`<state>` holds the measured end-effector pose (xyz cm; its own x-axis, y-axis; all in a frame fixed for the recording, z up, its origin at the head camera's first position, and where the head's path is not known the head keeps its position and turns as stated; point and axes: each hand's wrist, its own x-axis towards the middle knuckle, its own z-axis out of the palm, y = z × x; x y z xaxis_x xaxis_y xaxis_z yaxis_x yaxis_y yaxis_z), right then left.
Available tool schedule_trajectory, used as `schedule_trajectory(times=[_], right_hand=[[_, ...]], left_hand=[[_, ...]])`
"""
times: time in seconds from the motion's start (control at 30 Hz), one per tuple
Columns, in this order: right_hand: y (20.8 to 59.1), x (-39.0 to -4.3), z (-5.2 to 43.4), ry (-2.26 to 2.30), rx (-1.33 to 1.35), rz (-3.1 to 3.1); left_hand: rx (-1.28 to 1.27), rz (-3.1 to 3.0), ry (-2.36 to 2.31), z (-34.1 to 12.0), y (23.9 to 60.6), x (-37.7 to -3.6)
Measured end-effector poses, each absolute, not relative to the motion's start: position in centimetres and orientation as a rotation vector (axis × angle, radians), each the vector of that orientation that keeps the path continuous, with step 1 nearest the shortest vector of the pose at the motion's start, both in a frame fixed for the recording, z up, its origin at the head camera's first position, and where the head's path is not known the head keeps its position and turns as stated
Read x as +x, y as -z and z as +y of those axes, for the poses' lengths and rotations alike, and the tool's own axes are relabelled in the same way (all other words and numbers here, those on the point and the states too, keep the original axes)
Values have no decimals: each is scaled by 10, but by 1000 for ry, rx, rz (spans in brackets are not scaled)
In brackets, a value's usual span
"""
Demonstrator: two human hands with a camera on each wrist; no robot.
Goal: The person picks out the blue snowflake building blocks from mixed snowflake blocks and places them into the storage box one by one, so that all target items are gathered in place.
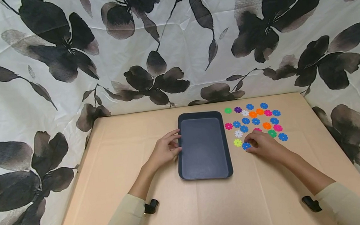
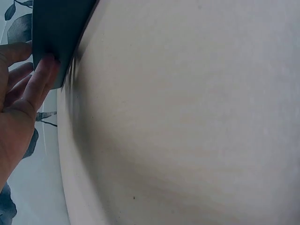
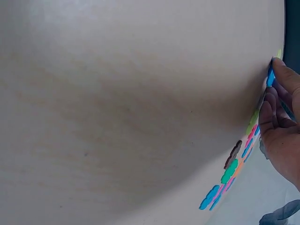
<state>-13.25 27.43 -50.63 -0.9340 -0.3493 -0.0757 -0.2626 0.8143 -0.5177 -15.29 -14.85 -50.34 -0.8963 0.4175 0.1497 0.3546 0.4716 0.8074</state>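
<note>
You've got a tan table [image 1: 186, 209]. Tray [image 1: 203, 145] near its far edge: solid dark slate. Flower discs [image 1: 245, 120] toward the far right corner: mostly blue, plus orange, pink, green, white, purple, yellow-green. Your sleeves [image 1: 124, 214]: cream. Cloth [image 1: 102, 79] past far edge: white, black-grey floral.

Flower-shaped discs [image 1: 283, 137]: twenty-three countable in the head view. By colour: ten blue discs [image 1: 250, 106]; four pink discs [image 1: 228, 126], one partly covered; three orange discs [image 1: 253, 114]; two white discs [image 1: 238, 134]; two green discs [image 1: 228, 110]; one purple disc [image 1: 237, 110]; one yellow disc [image 1: 238, 142]. The right wrist view shows one dark disc [image 3: 233, 154]; whether it is among the twenty-three cannot be determined. Trays: one dark tray [image 1: 204, 147]. Hands: two, one left hand [image 1: 165, 148], one right hand [image 1: 265, 145]. Sleeves [image 1: 123, 217]: two. Black wrist devices [image 1: 151, 207]: two. Desks: one desk [image 1: 205, 208].
</note>
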Motion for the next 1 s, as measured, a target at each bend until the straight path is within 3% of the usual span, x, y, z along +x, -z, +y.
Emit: schedule_trajectory(times=[1.0], right_hand=[[501,-133,276,913,-386,2742]], left_hand=[[625,2579,-1471,-152,507,-155]])
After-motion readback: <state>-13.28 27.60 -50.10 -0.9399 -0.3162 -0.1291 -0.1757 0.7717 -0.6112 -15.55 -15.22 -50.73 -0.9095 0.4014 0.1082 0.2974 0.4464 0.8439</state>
